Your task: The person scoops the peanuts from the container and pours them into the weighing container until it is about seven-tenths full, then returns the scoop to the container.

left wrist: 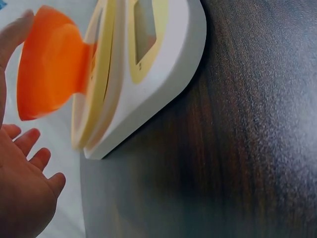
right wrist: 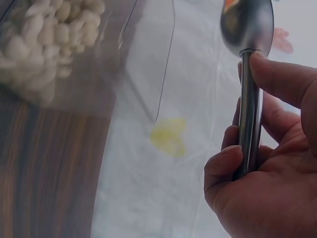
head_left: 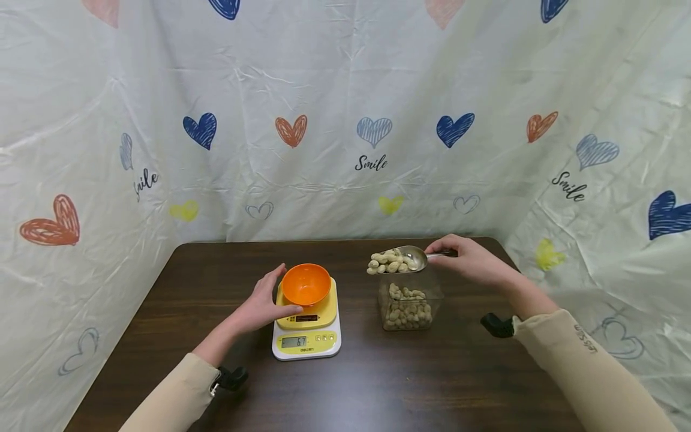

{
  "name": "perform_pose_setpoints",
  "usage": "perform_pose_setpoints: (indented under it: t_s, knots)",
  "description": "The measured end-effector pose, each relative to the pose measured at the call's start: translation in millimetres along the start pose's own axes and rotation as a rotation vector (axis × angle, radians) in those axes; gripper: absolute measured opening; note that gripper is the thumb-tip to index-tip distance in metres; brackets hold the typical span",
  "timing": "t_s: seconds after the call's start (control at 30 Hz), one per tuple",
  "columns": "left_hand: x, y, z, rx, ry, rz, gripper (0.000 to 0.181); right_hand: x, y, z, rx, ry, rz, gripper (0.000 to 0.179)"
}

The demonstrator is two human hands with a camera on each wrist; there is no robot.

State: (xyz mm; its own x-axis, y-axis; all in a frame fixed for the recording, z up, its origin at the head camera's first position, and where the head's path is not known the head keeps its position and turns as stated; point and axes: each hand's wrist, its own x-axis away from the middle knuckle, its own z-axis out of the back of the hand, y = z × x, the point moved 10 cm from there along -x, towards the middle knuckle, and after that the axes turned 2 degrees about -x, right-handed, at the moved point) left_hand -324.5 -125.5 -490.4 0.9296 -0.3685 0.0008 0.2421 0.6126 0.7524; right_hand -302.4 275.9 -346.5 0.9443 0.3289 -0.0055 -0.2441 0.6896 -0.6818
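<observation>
An orange bowl (head_left: 305, 284) stands on the yellow platform of a kitchen scale (head_left: 306, 342), whose display reads about 6.7. My left hand (head_left: 266, 305) is at the bowl's left side, thumb and fingers spread around it. In the left wrist view, the thumb (left wrist: 19, 30) is right at the bowl's rim and the other fingers are loosely bent beside it. My right hand (head_left: 468, 258) grips the handle of a metal scoop (head_left: 417, 258) loaded with peanuts (head_left: 390, 263). The scoop hangs above a clear plastic box (head_left: 408, 327) holding more unshelled peanuts (right wrist: 49, 37).
A dark wooden table (head_left: 367, 390) carries everything, with the scale left of the box. A white sheet (head_left: 335, 210) printed with hearts and "Smile" hangs behind the table and along both sides. Black straps with cameras (head_left: 233, 379) sit on the wrists.
</observation>
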Motion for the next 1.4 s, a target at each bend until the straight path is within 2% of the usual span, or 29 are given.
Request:
perform_pose_setpoints:
  t_s: [0.37, 0.6, 0.73, 1.1, 1.4]
  knots:
    - [-5.7, -5.2, -6.1, 0.037, -0.013, 0.041, 0.121, -30.2, -28, -29, -0.05, -0.028, 0.053, 0.032]
    - [-9.5, -5.6, -7.9, 0.045, -0.006, 0.017, 0.118, -48.2, -38, -48, -0.088, -0.04, 0.08, 0.029]
    - [-11.0, -5.3, -8.8, 0.048, -0.004, 0.011, 0.117, -58.3, -46, -56, -0.08, -0.03, 0.125, 0.027]
    - [-11.4, -4.1, -8.4, 0.029, 0.012, 0.023, 0.116, -80.9, -62, -72, -0.001, -0.021, 0.2, 0.021]
    - [-12.0, -5.4, -8.4, 0.029, 0.015, 0.026, 0.112, -94.1, -64, -87, 0.148, -0.011, 0.215, 0.016]
